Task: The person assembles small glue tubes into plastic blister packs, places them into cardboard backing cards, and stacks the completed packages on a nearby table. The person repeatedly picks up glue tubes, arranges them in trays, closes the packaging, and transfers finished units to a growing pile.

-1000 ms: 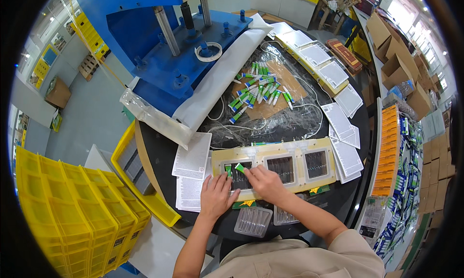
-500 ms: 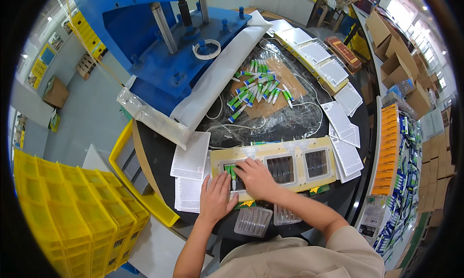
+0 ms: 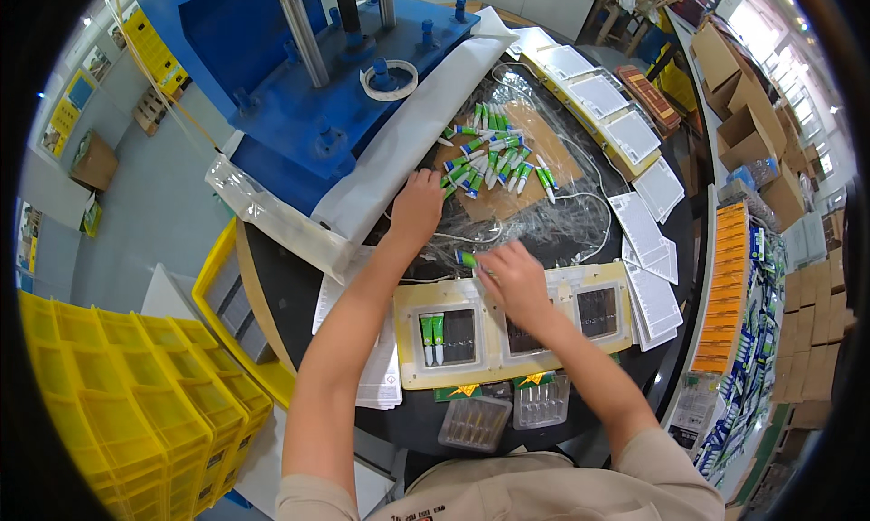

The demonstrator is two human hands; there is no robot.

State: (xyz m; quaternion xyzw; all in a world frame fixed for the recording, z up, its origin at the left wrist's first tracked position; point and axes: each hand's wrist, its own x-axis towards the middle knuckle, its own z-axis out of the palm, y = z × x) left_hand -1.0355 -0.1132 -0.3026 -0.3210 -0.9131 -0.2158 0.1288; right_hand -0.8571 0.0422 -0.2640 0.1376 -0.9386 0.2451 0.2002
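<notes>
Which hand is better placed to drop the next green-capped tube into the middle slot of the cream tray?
Right, probably. The right hand already holds a small green-capped white tube just above the flat cream-coloured tray. The left hand reaches further away, toward the loose pile of tubes.

Glossy plastic tubes (image 3: 489, 154) lie on matt brown cardboard (image 3: 553, 159) and crinkled clear film (image 3: 562, 226); the press (image 3: 299, 95) is smooth blue-painted metal.
</notes>
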